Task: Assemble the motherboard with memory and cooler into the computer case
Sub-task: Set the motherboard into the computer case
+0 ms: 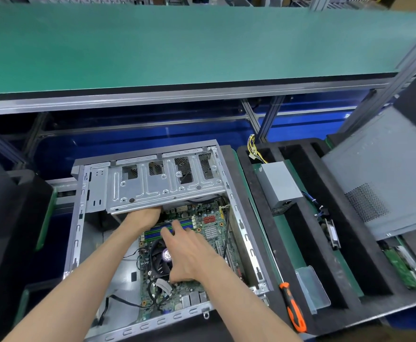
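An open grey computer case (77,233) lies flat in front of me. The green motherboard (202,218) sits inside it, with green and blue memory sticks (152,232) and a black cooler fan (161,264) on it. My left hand (144,217) reaches under the silver drive cage (152,191) at the board's far edge, its fingers hidden. My right hand (189,255) lies over the cooler, fingers spread toward the memory sticks, thumb down at the cooler's near side.
A grey power supply (279,186) with yellow wires rests in a black foam tray (298,228) on the right. An orange-and-black screwdriver (292,307) lies near the case. A grey side panel (384,183) leans at far right. A green shelf (177,45) hangs overhead.
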Action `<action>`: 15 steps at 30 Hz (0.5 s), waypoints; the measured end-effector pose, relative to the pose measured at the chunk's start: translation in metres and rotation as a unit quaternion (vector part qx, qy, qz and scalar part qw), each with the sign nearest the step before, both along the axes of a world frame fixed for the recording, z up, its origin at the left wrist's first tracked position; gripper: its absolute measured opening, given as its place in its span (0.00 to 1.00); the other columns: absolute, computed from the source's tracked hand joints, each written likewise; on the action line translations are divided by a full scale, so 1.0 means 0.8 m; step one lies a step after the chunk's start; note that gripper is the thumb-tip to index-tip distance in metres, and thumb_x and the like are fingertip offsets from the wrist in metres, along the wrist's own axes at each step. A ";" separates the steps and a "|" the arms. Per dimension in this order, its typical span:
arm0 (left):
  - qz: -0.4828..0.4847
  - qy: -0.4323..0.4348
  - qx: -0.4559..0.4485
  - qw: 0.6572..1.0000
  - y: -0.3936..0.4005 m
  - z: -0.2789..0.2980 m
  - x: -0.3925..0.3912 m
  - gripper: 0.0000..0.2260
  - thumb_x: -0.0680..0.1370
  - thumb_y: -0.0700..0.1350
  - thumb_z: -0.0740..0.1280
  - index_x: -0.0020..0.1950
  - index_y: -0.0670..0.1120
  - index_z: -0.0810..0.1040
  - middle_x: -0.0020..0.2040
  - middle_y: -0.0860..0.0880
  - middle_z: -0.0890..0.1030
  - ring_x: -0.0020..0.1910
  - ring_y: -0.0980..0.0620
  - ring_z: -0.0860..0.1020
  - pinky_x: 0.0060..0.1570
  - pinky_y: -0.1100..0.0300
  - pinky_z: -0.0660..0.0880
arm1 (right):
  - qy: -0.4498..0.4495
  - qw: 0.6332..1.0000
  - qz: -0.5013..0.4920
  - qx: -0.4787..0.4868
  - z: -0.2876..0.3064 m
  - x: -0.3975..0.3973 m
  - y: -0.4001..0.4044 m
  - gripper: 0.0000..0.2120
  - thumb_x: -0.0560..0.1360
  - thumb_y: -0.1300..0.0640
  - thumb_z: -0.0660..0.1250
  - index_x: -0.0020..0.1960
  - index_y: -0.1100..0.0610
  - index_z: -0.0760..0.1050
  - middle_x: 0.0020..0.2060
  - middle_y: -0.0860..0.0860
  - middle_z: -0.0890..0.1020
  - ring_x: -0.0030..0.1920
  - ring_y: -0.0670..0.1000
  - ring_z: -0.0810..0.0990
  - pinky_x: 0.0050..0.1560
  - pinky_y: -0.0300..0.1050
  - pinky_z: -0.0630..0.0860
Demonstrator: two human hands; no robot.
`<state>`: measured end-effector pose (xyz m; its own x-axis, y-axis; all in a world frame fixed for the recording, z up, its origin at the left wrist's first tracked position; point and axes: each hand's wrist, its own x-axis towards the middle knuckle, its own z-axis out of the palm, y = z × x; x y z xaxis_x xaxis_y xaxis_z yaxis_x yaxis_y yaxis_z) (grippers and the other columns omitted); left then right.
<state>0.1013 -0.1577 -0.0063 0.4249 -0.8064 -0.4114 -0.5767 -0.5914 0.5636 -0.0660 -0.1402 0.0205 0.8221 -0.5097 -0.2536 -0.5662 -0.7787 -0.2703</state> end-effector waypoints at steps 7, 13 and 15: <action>-0.122 -0.129 0.066 0.982 0.003 -0.005 -0.016 0.14 0.82 0.41 0.55 0.61 0.40 0.77 0.66 0.40 0.77 0.62 0.40 0.75 0.62 0.51 0.72 | 0.014 1.000 -0.004 -0.003 -0.007 0.000 0.000 0.36 0.61 0.56 0.76 0.66 0.61 0.65 0.66 0.65 0.68 0.44 0.65 0.78 0.38 0.53 0.76; -0.220 -0.168 0.093 0.956 -0.012 0.004 -0.029 0.09 0.84 0.46 0.54 0.49 0.47 0.71 0.60 0.41 0.80 0.57 0.42 0.78 0.55 0.53 0.72 | 0.006 1.000 -0.004 0.009 -0.002 -0.002 0.000 0.23 0.64 0.56 0.75 0.54 0.61 0.70 0.53 0.61 0.72 0.36 0.59 0.72 0.35 0.52 0.74; -0.252 -0.160 0.096 0.950 -0.014 0.007 -0.032 0.14 0.86 0.50 0.52 0.53 0.45 0.74 0.60 0.42 0.80 0.56 0.44 0.78 0.52 0.55 0.69 | 0.007 1.000 -0.005 0.010 -0.001 -0.002 0.000 0.24 0.64 0.56 0.76 0.54 0.60 0.70 0.50 0.59 0.72 0.38 0.60 0.74 0.36 0.52 0.75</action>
<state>0.0756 -0.1690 -0.0008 0.1332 -0.8640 -0.4855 -0.9373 -0.2690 0.2215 -0.0679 -0.1403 0.0194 0.8134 -0.5128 -0.2747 -0.5777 -0.7674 -0.2781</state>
